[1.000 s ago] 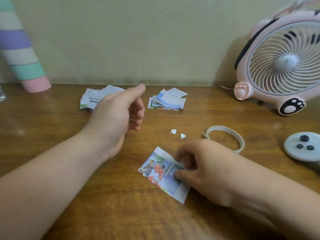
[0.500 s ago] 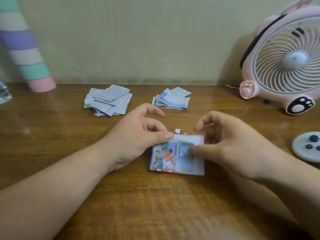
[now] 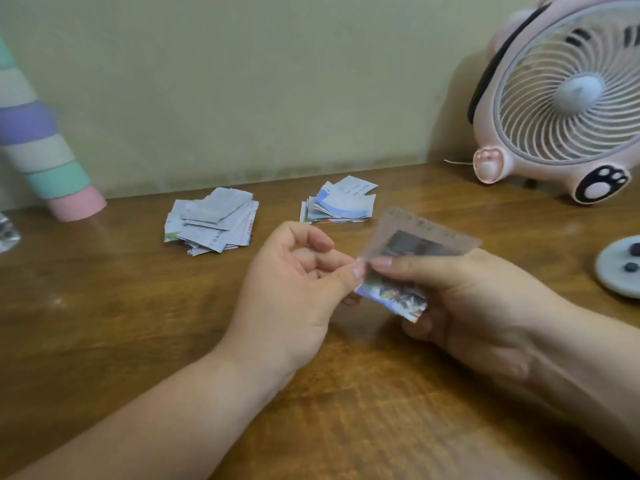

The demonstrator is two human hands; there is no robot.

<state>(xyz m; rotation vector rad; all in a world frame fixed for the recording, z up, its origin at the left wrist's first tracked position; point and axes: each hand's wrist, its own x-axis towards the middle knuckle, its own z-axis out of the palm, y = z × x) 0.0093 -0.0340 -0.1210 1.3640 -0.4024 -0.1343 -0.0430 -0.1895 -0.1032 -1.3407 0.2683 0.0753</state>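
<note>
- The paper (image 3: pixel 415 242) is a small printed clipping with pale margins. Its lower part shows a colourful picture, and its upper part is greyish with a dark patch in it.
- It is held up off the table (image 3: pixel 104 323), between the two hands and in front of the two piles of clippings.
- The left hand (image 3: pixel 294 289) pinches the paper's left edge between thumb and forefinger, with the other fingers curled.
- The right hand (image 3: pixel 478 299) grips it with the thumb across the front and the fingers behind.
- The upper part is blurred, so its print cannot be read. The right thumb covers the middle, and the hand hides the right edge.
- The paper bends along the thumb line, which runs left to right. The upper part leans away and to the right, and the lower part slopes down towards the person. The bend and blur leave its long axis unclear.
</note>
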